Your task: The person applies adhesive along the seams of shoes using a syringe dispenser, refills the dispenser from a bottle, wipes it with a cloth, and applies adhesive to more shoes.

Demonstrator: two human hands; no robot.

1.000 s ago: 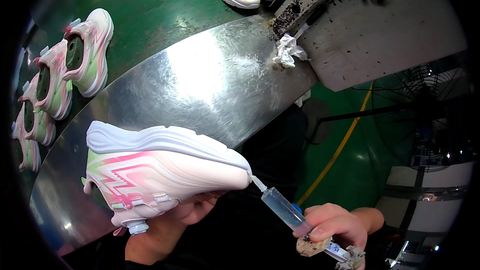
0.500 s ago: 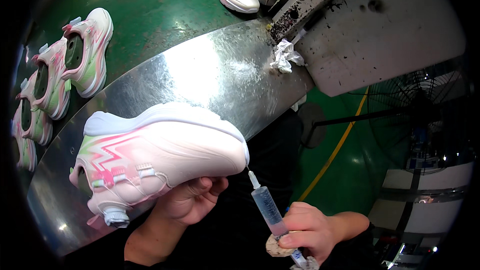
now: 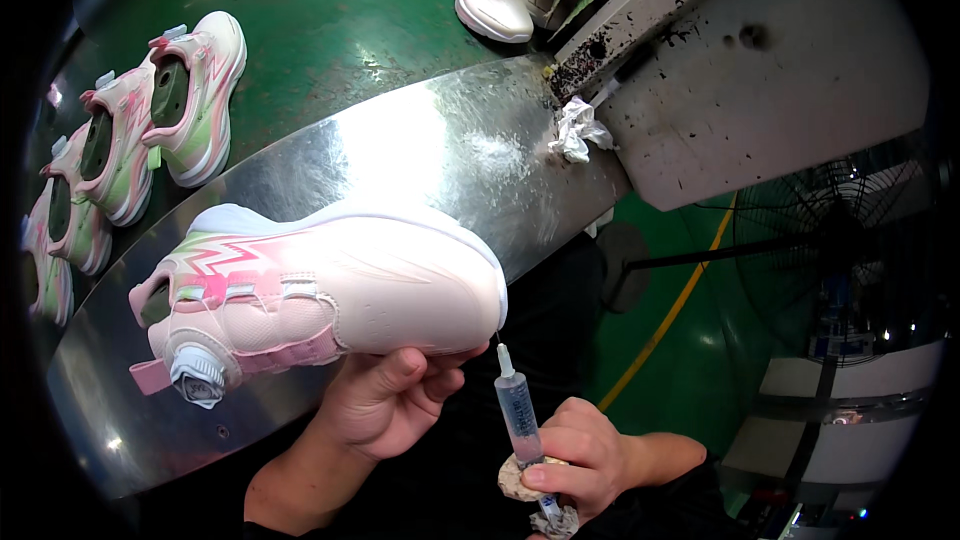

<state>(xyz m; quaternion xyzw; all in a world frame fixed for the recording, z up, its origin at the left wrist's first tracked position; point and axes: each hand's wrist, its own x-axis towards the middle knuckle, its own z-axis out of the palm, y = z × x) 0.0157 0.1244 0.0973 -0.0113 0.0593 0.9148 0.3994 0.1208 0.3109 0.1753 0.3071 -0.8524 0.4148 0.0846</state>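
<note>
My left hand (image 3: 385, 400) grips a white and pink sneaker (image 3: 330, 295) from below, holding it on its side with the toe to the right and a round dial closure at the lower left. My right hand (image 3: 585, 455) holds a clear syringe (image 3: 518, 415) upright, along with a crumpled rag (image 3: 520, 480). The syringe's needle tip points up, just under the sneaker's toe edge.
A shiny metal work surface (image 3: 420, 155) curves across the middle, with a crumpled white tissue (image 3: 577, 130) at its right end. More pink and green sneakers (image 3: 190, 90) lie on the green belt at the left and top. A grey slab (image 3: 770, 60) and a floor fan (image 3: 850, 240) are at the right.
The sneaker has turned so its upper and dial face me. The syringe swung from a slant to nearly upright and came close to the toe.
</note>
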